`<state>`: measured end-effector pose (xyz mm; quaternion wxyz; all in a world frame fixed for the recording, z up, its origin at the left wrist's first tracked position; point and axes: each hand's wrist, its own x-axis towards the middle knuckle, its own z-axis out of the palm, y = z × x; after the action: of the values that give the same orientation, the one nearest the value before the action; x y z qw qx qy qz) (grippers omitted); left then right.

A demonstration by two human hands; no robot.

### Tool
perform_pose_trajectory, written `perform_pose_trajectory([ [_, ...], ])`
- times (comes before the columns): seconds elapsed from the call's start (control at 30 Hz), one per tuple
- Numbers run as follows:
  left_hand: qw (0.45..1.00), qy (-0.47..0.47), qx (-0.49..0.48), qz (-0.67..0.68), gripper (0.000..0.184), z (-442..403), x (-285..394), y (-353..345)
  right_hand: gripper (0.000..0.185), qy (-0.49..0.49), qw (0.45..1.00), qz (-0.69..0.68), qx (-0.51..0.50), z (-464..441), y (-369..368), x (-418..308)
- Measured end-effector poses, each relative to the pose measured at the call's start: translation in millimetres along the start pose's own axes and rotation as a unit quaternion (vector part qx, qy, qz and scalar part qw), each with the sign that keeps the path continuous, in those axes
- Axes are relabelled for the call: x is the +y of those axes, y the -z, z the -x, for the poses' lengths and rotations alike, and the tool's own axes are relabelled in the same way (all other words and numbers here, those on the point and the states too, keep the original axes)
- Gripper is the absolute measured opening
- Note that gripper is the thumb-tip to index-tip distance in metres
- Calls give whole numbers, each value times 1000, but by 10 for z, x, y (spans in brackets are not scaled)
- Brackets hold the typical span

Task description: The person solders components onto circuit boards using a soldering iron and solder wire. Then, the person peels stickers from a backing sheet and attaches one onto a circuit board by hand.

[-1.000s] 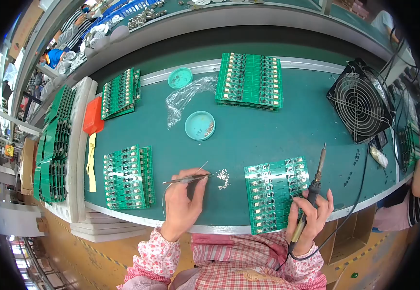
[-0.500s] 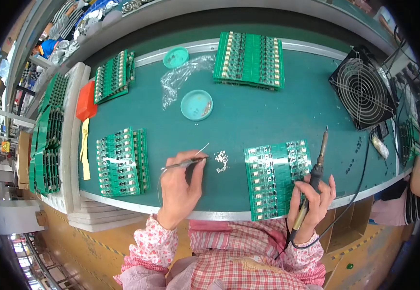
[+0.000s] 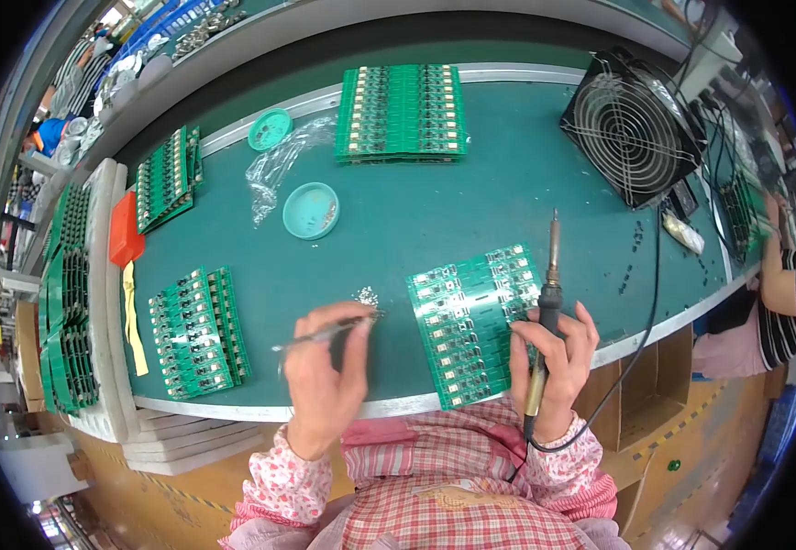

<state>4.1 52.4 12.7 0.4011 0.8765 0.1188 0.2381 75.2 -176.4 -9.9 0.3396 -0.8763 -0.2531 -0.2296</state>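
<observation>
My left hand is closed on thin metal tweezers, their tips beside a small pile of tiny pale parts. A strand of wire seen at this hand earlier is hard to make out. My right hand is wrapped round a soldering iron, whose tip points up and away from me. Under the fingers of that hand lies the right edge of a green circuit board panel with rows of parts.
Stacked panels stand at the back, back left and front left. A round dish, a lid, plastic film, a red box and a black fan are on the table. A co-worker's arm shows at right.
The view has shifted and turned, so the table's things appear further left. My left hand and the tweezers have come to the near side of the pile. Both tools are still held.
</observation>
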Motion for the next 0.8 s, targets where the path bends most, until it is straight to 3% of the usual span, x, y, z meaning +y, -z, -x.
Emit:
perform_pose_trajectory([
  [0.17, 996, -43, -67, 33, 16, 93, 127, -243, 33, -5, 1000, -6, 3, 8, 4, 9],
  [0.8, 995, -56, -78, 24, 17, 226, 127, -298, 35, 0, 1000, -6, 21, 43, -22, 53],
])
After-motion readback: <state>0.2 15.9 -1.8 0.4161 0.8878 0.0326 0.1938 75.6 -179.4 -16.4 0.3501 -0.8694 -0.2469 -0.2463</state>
